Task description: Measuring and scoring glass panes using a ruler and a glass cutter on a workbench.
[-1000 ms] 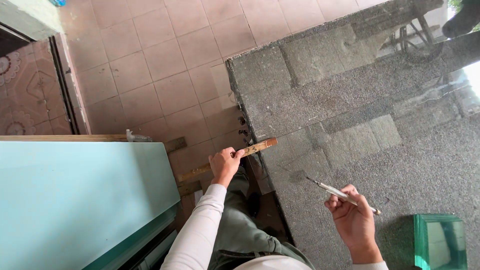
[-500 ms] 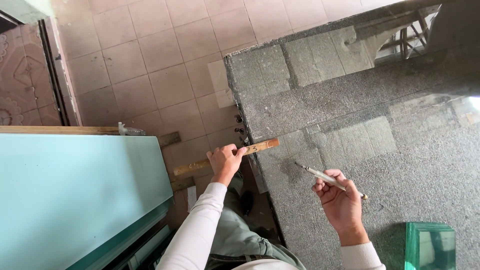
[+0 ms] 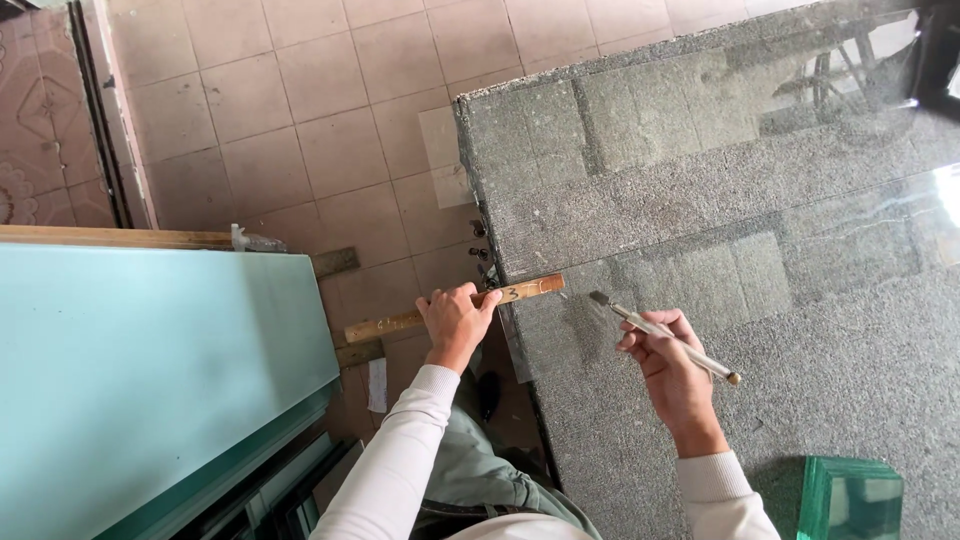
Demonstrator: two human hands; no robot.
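I see the left hand (image 3: 455,318) w/ grip pinching the narrow wooden ruler strip (image 3: 455,308), now pushed further onto the grey speckled glass-topped worktop (image 3: 760,300). Right hand (image 3: 668,362), fingers pinched on the slim metal glass-cutter (image 3: 662,330), has moved in toward it; looks like lining up.

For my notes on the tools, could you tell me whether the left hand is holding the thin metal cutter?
No, the left hand grips a wooden ruler, while the right hand holds the thin metal cutter.
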